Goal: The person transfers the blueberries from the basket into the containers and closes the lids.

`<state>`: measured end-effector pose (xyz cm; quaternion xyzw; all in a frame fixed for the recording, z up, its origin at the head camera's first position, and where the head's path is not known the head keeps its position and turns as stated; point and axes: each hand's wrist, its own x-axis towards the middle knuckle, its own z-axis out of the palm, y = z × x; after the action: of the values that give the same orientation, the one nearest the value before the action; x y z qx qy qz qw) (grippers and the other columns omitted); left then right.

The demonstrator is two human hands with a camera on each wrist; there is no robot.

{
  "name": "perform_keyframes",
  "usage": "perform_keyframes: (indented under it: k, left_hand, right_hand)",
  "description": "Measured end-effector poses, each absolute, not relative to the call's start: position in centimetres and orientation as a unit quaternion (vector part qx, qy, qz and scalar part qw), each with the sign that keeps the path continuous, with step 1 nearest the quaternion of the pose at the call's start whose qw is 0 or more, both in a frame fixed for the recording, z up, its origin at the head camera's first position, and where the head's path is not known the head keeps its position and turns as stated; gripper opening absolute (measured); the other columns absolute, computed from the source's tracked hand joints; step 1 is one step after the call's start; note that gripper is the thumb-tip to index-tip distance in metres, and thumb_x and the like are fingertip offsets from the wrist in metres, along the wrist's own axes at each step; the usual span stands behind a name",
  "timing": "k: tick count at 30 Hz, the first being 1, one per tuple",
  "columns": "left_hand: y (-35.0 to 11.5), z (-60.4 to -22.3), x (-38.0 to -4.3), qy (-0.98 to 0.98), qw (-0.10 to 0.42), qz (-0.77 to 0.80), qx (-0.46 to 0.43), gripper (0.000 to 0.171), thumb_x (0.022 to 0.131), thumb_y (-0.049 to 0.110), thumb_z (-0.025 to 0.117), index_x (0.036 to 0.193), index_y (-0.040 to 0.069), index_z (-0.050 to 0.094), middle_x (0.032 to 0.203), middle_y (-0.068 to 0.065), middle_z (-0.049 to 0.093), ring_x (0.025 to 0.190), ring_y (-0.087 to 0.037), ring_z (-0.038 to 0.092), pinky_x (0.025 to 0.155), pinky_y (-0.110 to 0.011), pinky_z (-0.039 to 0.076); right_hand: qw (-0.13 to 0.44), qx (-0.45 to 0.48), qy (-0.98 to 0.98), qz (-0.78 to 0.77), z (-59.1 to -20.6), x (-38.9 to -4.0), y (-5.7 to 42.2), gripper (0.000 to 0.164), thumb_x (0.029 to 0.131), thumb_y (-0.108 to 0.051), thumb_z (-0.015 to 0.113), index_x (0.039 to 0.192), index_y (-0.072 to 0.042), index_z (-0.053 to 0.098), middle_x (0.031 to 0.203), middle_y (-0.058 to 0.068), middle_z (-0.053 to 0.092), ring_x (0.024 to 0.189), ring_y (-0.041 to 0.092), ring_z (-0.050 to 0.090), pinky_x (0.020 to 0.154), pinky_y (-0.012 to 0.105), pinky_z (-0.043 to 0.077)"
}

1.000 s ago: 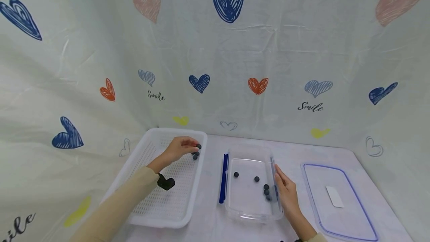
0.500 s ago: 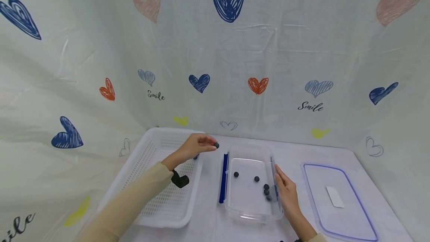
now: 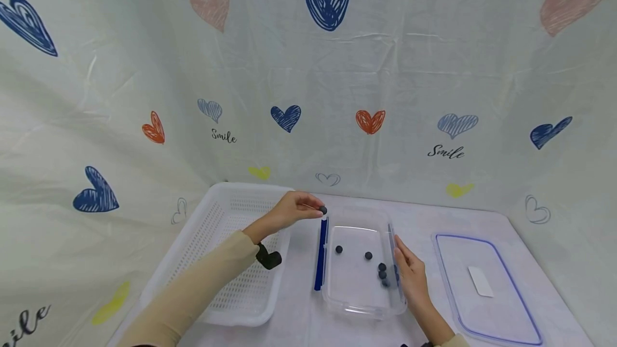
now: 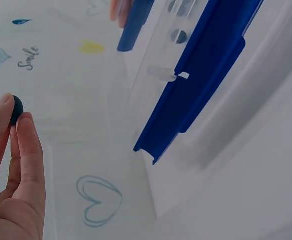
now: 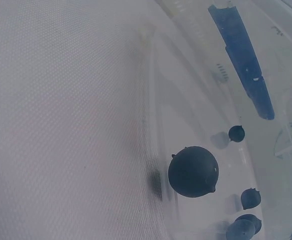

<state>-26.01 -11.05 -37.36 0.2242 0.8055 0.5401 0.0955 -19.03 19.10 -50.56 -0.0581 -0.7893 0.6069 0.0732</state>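
Observation:
My left hand (image 3: 294, 210) pinches a small dark ball (image 3: 323, 210) between thumb and fingertips. It is at the far left corner of a clear plastic box (image 3: 354, 310), near the blue latch flap (image 3: 320, 256). The left wrist view shows the same dark ball (image 4: 16, 111) at the fingertips, apart from the flap (image 4: 196, 75). Several similar balls (image 3: 368, 255) lie on the box floor. In the right wrist view, the balls (image 5: 193, 171) have small nubs. My right hand (image 3: 412, 277) rests along the box's right wall with fairly straight fingers.
A white perforated basket (image 3: 250, 319) stands left of the box, partly covered by my left sleeve (image 3: 207, 277). A clear lid with a blue rim (image 3: 487, 283) lies flat on the right of the table (image 3: 299, 304). A heart-patterned sheet (image 3: 332, 79) hangs behind.
My left hand has lifted a dark ball out of the basket and carried it right to the box's far left corner. My right hand and the box stay in place.

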Motion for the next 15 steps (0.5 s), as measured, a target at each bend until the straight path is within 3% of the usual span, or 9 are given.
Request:
perform_keyframes:
  k: [5, 15]
  left_hand:
    - [-10.5, -37.5, -26.0, 0.796, 0.105, 0.549, 0.234, 0.026, 0.082, 0.009, 0.069, 0.105, -0.001, 0.065, 0.100, -0.013, 0.065, 0.089, -0.020, 0.063, 0.081, -0.030, 0.051]
    - [-8.8, -37.9, -25.5, 0.798, 0.132, 0.529, 0.257, 0.025, 0.082, 0.009, 0.069, 0.105, 0.000, 0.066, 0.101, -0.012, 0.066, 0.088, -0.018, 0.064, 0.080, -0.029, 0.051]
  right_hand:
    - [0.076, -0.057, -0.789, 0.607, -50.6, -19.1, 19.1, 0.047, 0.098, -0.031, 0.044, 0.141, -0.013, 0.036, 0.144, -0.001, 0.033, 0.133, 0.015, 0.028, 0.100, 0.018, 0.028]
    - [0.071, -0.064, -0.793, 0.601, -50.5, -19.1, 19.1, 0.048, 0.098, -0.034, 0.043, 0.141, -0.014, 0.036, 0.144, -0.003, 0.033, 0.133, 0.015, 0.028, 0.102, 0.025, 0.027]
